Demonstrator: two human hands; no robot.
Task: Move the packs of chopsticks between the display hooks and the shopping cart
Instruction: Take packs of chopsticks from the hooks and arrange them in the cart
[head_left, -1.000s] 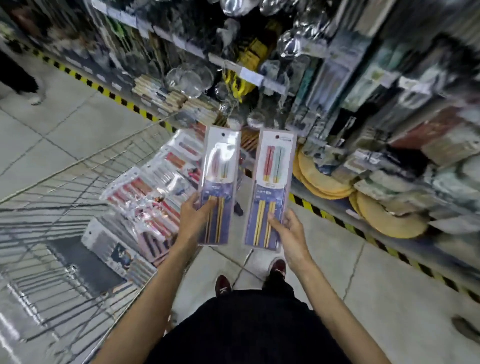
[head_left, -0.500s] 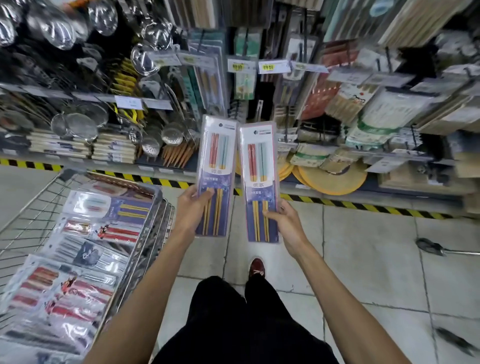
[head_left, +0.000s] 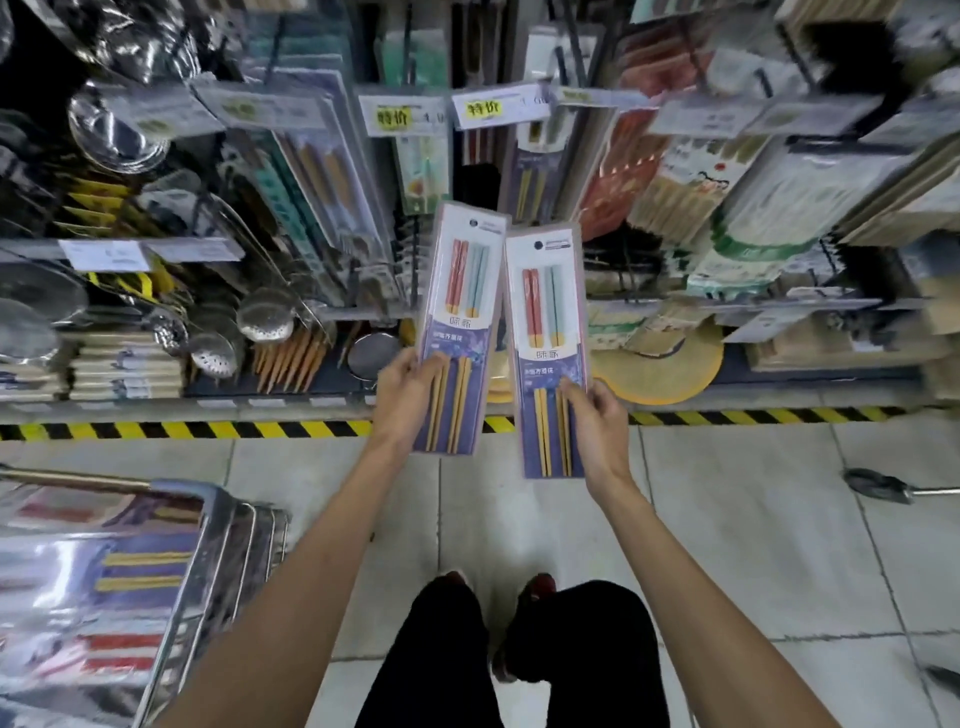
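While my left hand (head_left: 402, 387) grips the left pack (head_left: 462, 291), my right hand (head_left: 597, 415) grips the right pack (head_left: 550, 312) (both upright).

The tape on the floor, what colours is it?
The floor tape has yellow and black stripes, seen in the head view.

Steel ladles (head_left: 111, 130) hang at the upper left, perforated skimmers (head_left: 265, 314) lower down beside them, and yellow price tags (head_left: 402, 115) sit near the top centre. A round woven mat (head_left: 670, 369) lies low on the right, just above yellow-and-black tape (head_left: 182, 430) that runs along the edge of the grey tiled floor (head_left: 753, 545). A dark tool (head_left: 878, 484) with a metal handle lies on the tiles at far right.
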